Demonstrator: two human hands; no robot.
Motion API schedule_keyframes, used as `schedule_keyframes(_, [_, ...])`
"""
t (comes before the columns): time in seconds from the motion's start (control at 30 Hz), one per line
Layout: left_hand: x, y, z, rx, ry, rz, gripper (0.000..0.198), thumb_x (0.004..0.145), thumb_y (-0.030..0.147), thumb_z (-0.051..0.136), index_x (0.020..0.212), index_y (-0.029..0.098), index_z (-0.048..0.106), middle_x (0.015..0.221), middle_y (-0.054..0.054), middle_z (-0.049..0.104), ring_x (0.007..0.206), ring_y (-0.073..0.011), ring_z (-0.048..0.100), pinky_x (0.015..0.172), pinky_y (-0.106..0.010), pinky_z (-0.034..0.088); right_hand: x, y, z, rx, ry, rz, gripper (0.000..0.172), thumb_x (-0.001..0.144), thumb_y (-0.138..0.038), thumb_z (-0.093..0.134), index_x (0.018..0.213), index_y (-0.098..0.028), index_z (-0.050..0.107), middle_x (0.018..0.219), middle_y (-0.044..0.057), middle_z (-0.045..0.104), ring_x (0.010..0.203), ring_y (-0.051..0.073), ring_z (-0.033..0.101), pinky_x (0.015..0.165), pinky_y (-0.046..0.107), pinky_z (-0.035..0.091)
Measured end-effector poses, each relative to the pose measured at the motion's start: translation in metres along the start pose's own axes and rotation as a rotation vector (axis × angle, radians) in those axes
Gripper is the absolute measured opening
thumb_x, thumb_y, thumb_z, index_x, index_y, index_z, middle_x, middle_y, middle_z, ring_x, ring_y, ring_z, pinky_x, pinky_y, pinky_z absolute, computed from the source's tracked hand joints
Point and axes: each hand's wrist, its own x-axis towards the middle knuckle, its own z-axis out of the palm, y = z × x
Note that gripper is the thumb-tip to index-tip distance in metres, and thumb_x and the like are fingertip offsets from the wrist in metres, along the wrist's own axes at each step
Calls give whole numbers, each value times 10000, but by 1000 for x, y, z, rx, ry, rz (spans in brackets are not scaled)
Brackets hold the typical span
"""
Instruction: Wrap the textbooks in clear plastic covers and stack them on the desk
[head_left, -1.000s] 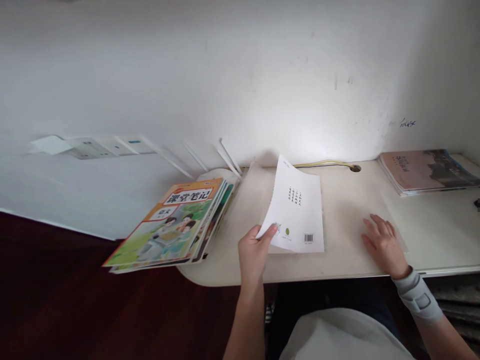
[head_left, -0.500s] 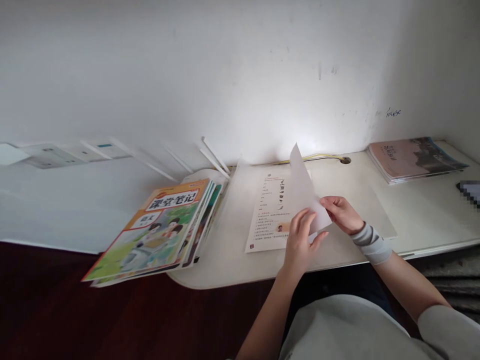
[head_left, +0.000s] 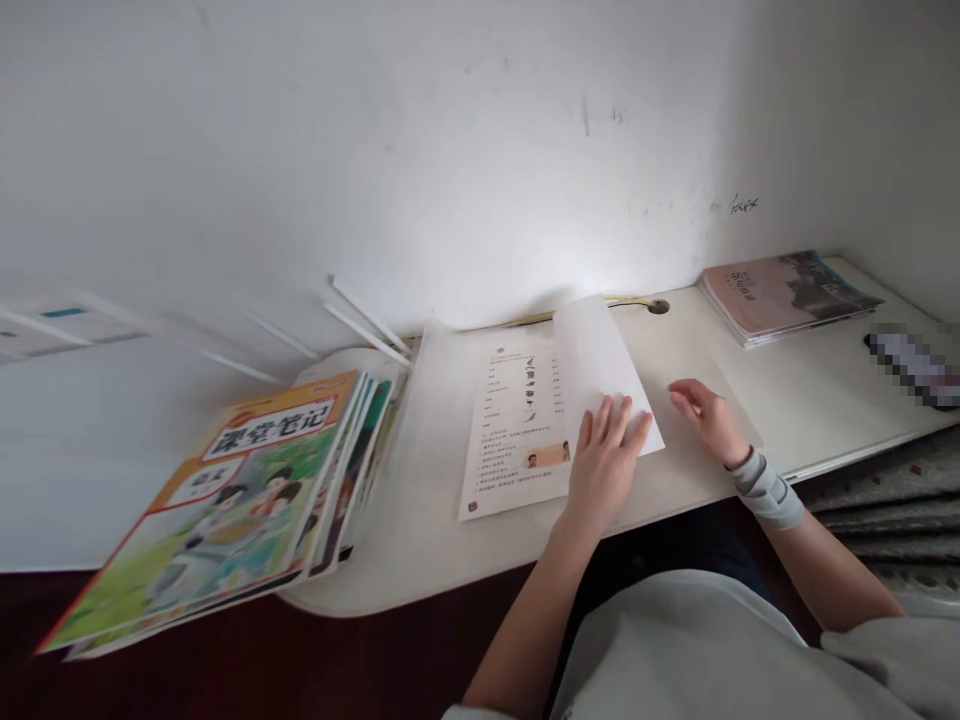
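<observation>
Head view: I'm watching the left hand lying, fingers spread, on a blank white page that's covering part of a printed page on the desk, right hand sitting just beside, fingers curling, can't tell if they're pinching

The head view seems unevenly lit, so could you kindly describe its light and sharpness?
Head view: the wall is brightest low in the middle and greyer toward the upper left; head view: the book stack looks stretched and soft toward the left edge; head view: mosaic squares cover part of the dark-rimmed object at right, and small text on the printed page is unreadable.
</observation>
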Motion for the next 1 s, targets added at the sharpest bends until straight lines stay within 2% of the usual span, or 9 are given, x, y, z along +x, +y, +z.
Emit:
schedule_keyframes(0.03, [5, 5, 3, 13, -36, 14, 431, 871, 69, 394, 1234, 239, 553, 1403, -98, 449, 1339, -321, 325, 1062, -552, 308, -3, 12, -9, -208, 68, -69, 328, 843, -403, 485, 1017, -154, 608, 1108, 153, 625, 1053, 274, 574, 931, 475, 440])
schedule_keyframes(0.1, [12, 16, 10, 22, -93, 44, 380, 867, 93, 431, 1186, 228, 586, 1396, -105, 457, 1340, -333, 318, 1059, -578, 293, -10, 36, -23, -498, 110, -150, 371, 855, -333, 453, 1120, -106, 579, 1239, 206, 553, 1189, 315, 485, 1010, 510, 365])
schedule_keyframes(0.2, [20, 28, 19, 27, -126, 74, 345, 872, 115, 440, 1164, 216, 595, 1378, -114, 476, 1336, -325, 329, 1062, -595, 273, -19, 60, -35, -661, 94, -185, 399, 881, -272, 385, 1202, -85, 532, 1269, 213, 534, 1233, 301, 453, 1017, 497, 373])
schedule_keyframes(0.3, [25, 37, 26, 42, -122, 96, 316, 888, 149, 436, 1155, 210, 594, 1353, -115, 502, 1326, -323, 348, 1065, -599, 264, -23, 68, -37, -695, 105, -201, 398, 893, -243, 355, 1235, -111, 511, 1275, 185, 537, 1252, 277, 441, 1021, 483, 378])
schedule_keyframes(0.47, [30, 46, 33, 56, -114, 139, 288, 907, 198, 428, 1143, 202, 594, 1332, -114, 521, 1306, -336, 375, 1059, -601, 271, -22, 66, -35, -674, 117, -212, 388, 896, -232, 352, 1217, -100, 524, 1255, 183, 555, 1246, 275, 450, 1020, 468, 389])
schedule_keyframes(0.6, [33, 53, 39, 61, -129, 157, 346, 922, 173, 373, 1214, 194, 556, 1346, -117, 510, 1317, -295, 372, 1073, -584, 265, -21, 67, -36, -645, 122, -223, 382, 897, -242, 360, 1222, -127, 526, 1245, 170, 565, 1232, 274, 468, 1013, 484, 393])
schedule_keyframes(0.7, [33, 58, 45, 76, -149, 148, 408, 923, 130, 309, 1284, 125, 499, 1371, -154, 476, 1333, -265, 350, 1095, -547, 256, -21, 67, -36, -634, 123, -218, 387, 896, -270, 378, 1225, -134, 528, 1242, 171, 568, 1232, 282, 468, 1009, 493, 393])
schedule_keyframes(0.9, [30, 67, 51, 75, -161, 120, 406, 893, 71, 323, 1250, 14, 509, 1315, -242, 497, 1274, -274, 434, 1051, -421, 373, -21, 65, -36, -633, 124, -215, 413, 903, -350, 388, 1211, -117, 535, 1219, 185, 581, 1216, 293, 478, 1010, 477, 392])
schedule_keyframes(1.0, [29, 70, 50, 83, -173, 112, 394, 891, 59, 324, 1222, -18, 524, 1284, -258, 518, 1232, -284, 481, 1027, -397, 400, -21, 64, -36, -651, 127, -215, 450, 900, -406, 406, 1213, -109, 532, 1232, 191, 571, 1216, 301, 477, 1012, 472, 388])
